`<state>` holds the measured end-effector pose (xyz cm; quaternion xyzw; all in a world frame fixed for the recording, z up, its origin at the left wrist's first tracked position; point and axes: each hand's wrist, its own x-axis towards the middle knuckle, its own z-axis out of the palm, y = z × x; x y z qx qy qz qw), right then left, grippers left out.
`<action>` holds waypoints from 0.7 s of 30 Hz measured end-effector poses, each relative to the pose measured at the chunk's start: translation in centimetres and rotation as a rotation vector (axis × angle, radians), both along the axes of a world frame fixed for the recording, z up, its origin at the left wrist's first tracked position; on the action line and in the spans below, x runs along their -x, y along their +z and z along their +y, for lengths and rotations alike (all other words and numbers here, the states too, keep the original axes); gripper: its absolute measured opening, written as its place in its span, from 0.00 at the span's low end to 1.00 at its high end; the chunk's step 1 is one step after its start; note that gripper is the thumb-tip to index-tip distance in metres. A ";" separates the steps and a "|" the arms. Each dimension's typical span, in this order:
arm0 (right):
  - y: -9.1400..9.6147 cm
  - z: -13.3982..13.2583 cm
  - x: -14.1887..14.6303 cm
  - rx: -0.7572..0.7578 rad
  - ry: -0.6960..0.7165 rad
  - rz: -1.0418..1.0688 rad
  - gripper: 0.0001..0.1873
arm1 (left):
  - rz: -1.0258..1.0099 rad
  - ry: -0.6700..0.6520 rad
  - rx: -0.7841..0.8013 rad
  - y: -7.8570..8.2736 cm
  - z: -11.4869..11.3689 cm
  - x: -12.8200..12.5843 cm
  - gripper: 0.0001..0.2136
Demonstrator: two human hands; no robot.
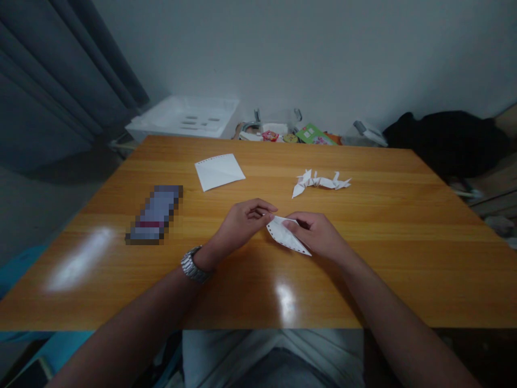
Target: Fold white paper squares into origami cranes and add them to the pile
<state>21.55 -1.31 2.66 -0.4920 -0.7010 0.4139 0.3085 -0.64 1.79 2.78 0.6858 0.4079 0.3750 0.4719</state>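
Left hand [245,217], right hand [318,230] angled inward — fingers [262,204] of both pinching folded paper [279,230].

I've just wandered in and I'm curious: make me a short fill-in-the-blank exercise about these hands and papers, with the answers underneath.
1. The left hand and right hand both hold the folded paper, whose colour is ____.
2. The silver band sits on the person's ____ wrist.
3. From the person's view, the folded figures lie to the ____ of the flat sheet.
4. Between flat sheet and folded paper, the one nearer the person's body is the ____.

Missing words: white; left; right; folded paper.
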 end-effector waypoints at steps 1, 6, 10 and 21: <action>-0.1 0.0 0.0 -0.003 0.000 -0.006 0.19 | 0.025 -0.007 -0.009 0.0 -0.1 0.0 0.10; -0.4 0.1 -0.1 -0.016 0.032 -0.044 0.19 | 0.161 -0.061 -0.077 -0.3 -0.3 0.0 0.08; -0.3 0.1 -0.1 -0.006 0.068 -0.068 0.21 | 0.229 -0.077 -0.118 -0.3 -0.2 0.1 0.07; -0.3 0.5 -1.0 0.096 0.056 -0.004 0.23 | 0.125 -0.069 0.005 -0.3 0.2 0.4 0.11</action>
